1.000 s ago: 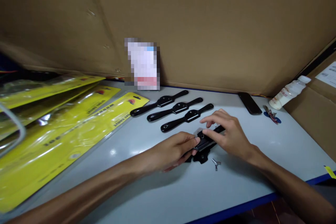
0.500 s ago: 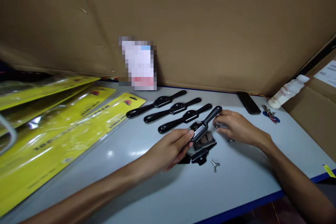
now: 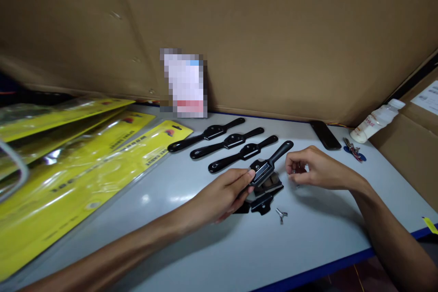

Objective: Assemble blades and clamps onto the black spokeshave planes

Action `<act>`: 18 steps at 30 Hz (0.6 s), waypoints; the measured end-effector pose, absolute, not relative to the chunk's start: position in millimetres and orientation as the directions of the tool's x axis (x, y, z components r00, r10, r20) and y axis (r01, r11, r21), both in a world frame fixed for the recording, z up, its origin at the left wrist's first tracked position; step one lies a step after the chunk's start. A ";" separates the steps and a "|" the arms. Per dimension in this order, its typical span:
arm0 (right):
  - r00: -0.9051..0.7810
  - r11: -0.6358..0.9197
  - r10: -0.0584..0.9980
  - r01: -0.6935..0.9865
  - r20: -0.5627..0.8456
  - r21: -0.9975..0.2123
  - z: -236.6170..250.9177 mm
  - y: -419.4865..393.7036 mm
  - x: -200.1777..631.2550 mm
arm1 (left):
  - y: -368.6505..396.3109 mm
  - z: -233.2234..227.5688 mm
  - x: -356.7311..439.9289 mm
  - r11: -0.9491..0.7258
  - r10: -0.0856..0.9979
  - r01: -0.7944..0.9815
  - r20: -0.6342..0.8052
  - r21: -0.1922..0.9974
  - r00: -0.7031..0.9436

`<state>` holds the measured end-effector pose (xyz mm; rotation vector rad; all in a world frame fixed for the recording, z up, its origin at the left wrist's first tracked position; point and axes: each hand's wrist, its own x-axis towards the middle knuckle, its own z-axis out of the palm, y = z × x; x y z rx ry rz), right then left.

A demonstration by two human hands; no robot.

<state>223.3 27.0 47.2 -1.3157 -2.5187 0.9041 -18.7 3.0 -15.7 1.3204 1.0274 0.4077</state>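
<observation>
My left hand (image 3: 232, 191) grips a black spokeshave (image 3: 263, 171) by its middle, tilted up, its handle pointing away to the right. Under it lie loose black and grey metal plates (image 3: 263, 204), partly hidden by the hand. Just to the right, my right hand (image 3: 313, 169) is low over the table with curled fingers. Bits of a small silvery wing screw (image 3: 297, 186) show at its fingertips, mostly covered. Another wing screw (image 3: 281, 215) rests on the table nearer to me. Behind the hands, three black spokeshaves (image 3: 241, 153) lie side by side.
Yellow blister packs (image 3: 112, 182) are spread over the left side. A phone (image 3: 325, 135), keys (image 3: 354, 149) and a white bottle (image 3: 376, 121) stand or lie at the back right. A cardboard wall (image 3: 260, 41) closes off the back; a blurred-out card (image 3: 190, 84) leans on it.
My right hand has drawn back from the held spokeshave's handle and its fingers have come down over the wing screw beside it. The left hand keeps its hold; the view has shifted slightly.
</observation>
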 end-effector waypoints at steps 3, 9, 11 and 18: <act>-0.584 0.349 0.811 0.517 -0.025 -0.781 55.7 18.3 213.1 | 2.6 -14.3 -18.5 0.240 0.754 0.302 -0.373 0.923 0.540; -0.410 0.435 0.876 0.443 0.254 -0.784 38.6 9.5 189.0 | 1.5 -13.5 -17.1 0.208 0.726 0.326 -0.369 0.922 0.580; -0.406 0.515 0.845 0.437 0.349 -0.738 29.5 10.1 184.0 | 1.7 -14.2 -16.7 0.205 0.726 0.334 -0.372 0.920 0.579; -0.397 0.594 0.802 0.464 0.446 -0.657 12.6 10.8 172.7 | 3.1 -14.1 -15.7 0.174 0.722 0.325 -0.345 0.929 0.600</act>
